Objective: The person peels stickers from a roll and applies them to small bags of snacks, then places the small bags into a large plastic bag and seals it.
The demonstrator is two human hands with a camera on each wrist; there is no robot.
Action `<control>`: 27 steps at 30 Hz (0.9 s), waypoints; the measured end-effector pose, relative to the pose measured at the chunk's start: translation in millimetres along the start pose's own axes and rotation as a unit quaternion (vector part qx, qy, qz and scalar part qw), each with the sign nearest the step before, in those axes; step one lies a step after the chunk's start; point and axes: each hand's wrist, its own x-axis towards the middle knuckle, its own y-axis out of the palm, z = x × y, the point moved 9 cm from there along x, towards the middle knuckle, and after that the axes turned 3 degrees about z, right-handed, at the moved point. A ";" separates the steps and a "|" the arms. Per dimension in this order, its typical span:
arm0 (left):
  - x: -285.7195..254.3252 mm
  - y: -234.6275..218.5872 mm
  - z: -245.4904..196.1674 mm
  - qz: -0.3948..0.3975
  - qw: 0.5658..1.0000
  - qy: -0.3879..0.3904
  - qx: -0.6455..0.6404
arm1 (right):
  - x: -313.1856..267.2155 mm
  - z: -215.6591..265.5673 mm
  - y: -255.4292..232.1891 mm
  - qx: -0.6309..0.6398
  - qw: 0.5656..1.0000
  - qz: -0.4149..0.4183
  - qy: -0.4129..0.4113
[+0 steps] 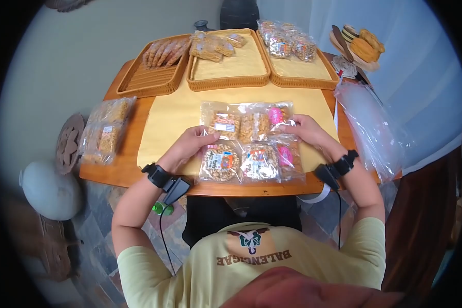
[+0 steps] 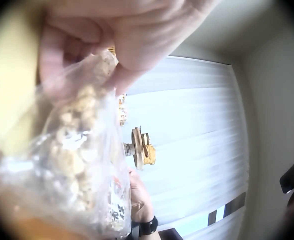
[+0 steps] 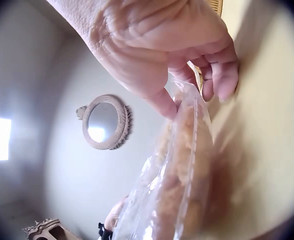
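Observation:
A large clear plastic bag [image 1: 246, 145] full of snack packets lies before me near the table's front edge. Several packets show through it, some with white labels and some with pink ones. My left hand [image 1: 194, 142] grips the bag's left side, thumb on top. On the opposite side my right hand [image 1: 309, 131] pinches the bag's edge. The right wrist view shows that thumb and fingers of the right hand [image 3: 187, 65] closing on the clear film. In the left wrist view, the left hand [image 2: 122, 35] holds a crinkled part of the bag [image 2: 77, 150] over pale, nutty pieces.
Three wicker trays line the back: the left tray [image 1: 128, 88] and right tray [image 1: 305, 82] flank the middle tray [image 1: 228, 82], each bearing snack packs. Another filled bag [image 1: 107, 131] lies at the table's left edge. Empty clear bags [image 1: 369, 128] hang over the right edge.

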 end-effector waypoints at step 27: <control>-225.3 -407.9 -44.8 -0.447 0.857 0.159 0.202 | 185.1 263.2 343.4 0.266 0.925 0.241 -0.122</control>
